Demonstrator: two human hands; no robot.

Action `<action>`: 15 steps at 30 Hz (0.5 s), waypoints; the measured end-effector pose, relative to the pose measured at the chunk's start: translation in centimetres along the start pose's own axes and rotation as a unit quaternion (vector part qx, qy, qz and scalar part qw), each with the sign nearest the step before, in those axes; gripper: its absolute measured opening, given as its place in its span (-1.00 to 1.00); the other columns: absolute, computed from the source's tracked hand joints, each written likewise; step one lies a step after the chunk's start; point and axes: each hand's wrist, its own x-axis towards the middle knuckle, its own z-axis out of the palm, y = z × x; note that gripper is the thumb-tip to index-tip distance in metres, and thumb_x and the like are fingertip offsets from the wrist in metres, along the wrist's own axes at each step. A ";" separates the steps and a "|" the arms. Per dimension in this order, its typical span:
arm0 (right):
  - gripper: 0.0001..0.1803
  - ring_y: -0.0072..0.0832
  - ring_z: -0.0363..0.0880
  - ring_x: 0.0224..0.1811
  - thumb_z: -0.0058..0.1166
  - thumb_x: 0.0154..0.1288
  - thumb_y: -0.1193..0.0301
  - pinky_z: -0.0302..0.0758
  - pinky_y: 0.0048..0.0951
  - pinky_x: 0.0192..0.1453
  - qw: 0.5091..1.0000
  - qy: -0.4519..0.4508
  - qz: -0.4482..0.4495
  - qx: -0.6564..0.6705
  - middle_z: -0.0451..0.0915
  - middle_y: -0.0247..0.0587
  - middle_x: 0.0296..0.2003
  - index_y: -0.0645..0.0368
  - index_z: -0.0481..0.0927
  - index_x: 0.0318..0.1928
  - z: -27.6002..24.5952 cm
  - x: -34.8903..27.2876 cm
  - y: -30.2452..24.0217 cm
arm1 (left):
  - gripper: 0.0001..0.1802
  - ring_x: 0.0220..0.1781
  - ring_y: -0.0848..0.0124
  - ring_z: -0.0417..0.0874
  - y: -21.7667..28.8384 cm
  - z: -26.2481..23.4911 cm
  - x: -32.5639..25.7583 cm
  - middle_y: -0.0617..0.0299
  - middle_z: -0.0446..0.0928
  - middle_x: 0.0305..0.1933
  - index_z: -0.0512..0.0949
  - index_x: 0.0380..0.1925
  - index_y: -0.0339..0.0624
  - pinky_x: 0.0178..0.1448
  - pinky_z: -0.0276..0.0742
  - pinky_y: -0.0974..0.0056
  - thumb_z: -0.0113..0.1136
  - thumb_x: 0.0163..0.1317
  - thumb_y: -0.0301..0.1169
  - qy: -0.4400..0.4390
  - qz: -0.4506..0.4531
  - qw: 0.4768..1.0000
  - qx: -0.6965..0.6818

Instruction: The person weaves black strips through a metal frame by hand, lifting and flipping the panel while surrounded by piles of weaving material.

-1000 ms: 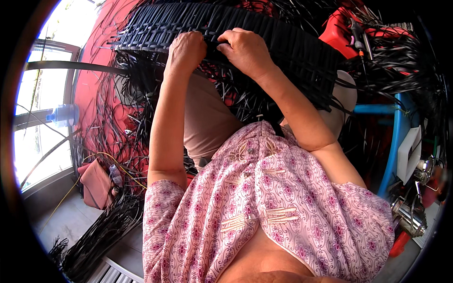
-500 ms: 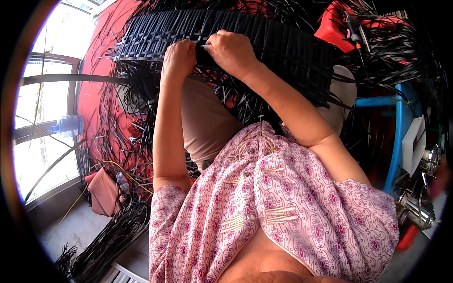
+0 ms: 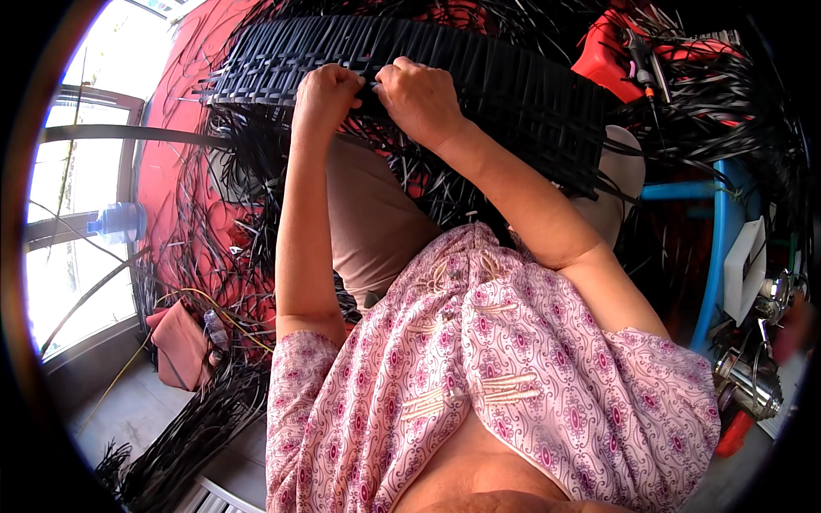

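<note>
A long black woven panel of flat plastic strips lies across my knees, curving from upper left to right. Its left part shows a crossed weave with a greyish sheen. At its near edge, my left hand is closed, fingers curled in toward the weave; what they pinch is hidden. Just to the right, my right hand is closed too, its thumb and forefinger pinching a thin strip at the same edge. A small gap separates the two hands. Loose strip ends hang below the panel.
Loose black strips cover much of the floor. A red plastic stool bears a soldering-iron-like tool. At right stands a blue frame beside a metal flask. A water bottle and pinkish cloth are at left.
My left hand has lifted slightly and its fingers have turned toward the right hand. The right hand stays almost in place. The view has shifted slightly.
</note>
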 end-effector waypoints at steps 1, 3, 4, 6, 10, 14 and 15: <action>-0.82 -0.31 0.69 -0.37 0.26 0.14 0.36 0.61 -0.32 -0.32 1.000 -0.005 0.006 0.016 0.63 -0.20 -0.41 0.13 0.65 -0.25 -0.1 0.3 -0.3 | -0.70 -0.43 0.34 0.74 0.1 -0.2 0.0 0.01 0.67 -0.48 0.66 -0.32 -0.39 -0.20 0.58 0.29 0.17 0.17 -0.31 0.001 -0.005 1.000 0.000; -0.76 -0.31 0.69 -0.33 0.28 0.10 0.37 0.61 -0.30 -0.25 0.997 -0.004 0.001 0.074 0.64 -0.21 -0.38 0.09 0.66 -0.18 -0.6 0.9 -0.9 | -0.70 -0.44 0.35 0.74 -1.0 -0.9 0.5 0.01 0.67 -0.47 0.65 -0.32 -0.40 -0.21 0.58 0.29 0.17 0.17 -0.31 0.029 -0.017 0.999 -0.025; -0.72 -0.31 0.68 -0.32 0.29 0.08 0.37 0.60 -0.29 -0.21 0.993 0.000 -0.010 0.116 0.65 -0.22 -0.38 0.06 0.66 -0.14 -1.0 1.1 -1.0 | -0.70 -0.44 0.35 0.74 -1.7 -1.3 0.6 0.02 0.68 -0.46 0.65 -0.33 -0.40 -0.22 0.58 0.30 0.17 0.16 -0.31 0.044 -0.025 0.998 -0.038; -0.64 -0.35 0.67 -0.29 0.31 0.05 0.36 0.58 -0.29 -0.09 0.987 -0.046 -0.005 0.153 0.68 -0.25 -0.36 -0.01 0.67 -0.07 -2.5 2.1 -0.7 | -0.69 -0.42 0.36 0.75 -1.5 -2.0 1.1 0.04 0.68 -0.45 0.63 -0.30 -0.41 -0.25 0.58 0.32 0.17 0.17 -0.31 0.052 -0.035 0.996 -0.064; -0.57 -0.40 0.69 -0.36 0.32 0.08 0.36 0.59 -0.42 -0.18 0.966 -0.138 0.012 0.220 0.68 -0.27 -0.46 -0.01 0.62 0.03 -3.8 4.9 -1.0 | -0.73 -0.47 0.49 0.68 -3.5 -4.3 2.1 0.18 0.65 -0.48 0.63 -0.26 -0.36 -0.39 0.53 0.40 0.20 0.21 -0.33 0.095 -0.064 0.985 -0.131; -0.64 -0.40 0.69 -0.37 0.29 0.13 0.31 0.60 -0.39 -0.20 0.978 -0.126 -0.008 0.164 0.69 -0.27 -0.44 0.03 0.64 -0.03 -2.2 6.0 -0.4 | -0.75 -0.50 0.54 0.63 -4.5 -6.5 3.4 0.22 0.63 -0.51 0.64 -0.24 -0.30 -0.44 0.48 0.41 0.21 0.22 -0.32 0.161 -0.064 0.977 -0.125; -0.68 -0.39 0.69 -0.37 0.28 0.14 0.30 0.60 -0.39 -0.19 0.984 -0.113 -0.028 0.132 0.69 -0.27 -0.43 0.04 0.66 -0.06 -2.1 6.4 -0.3 | -0.75 -0.51 0.54 0.62 -5.4 -7.3 4.0 0.22 0.63 -0.51 0.64 -0.24 -0.29 -0.45 0.47 0.41 0.21 0.22 -0.32 0.184 -0.070 0.971 -0.135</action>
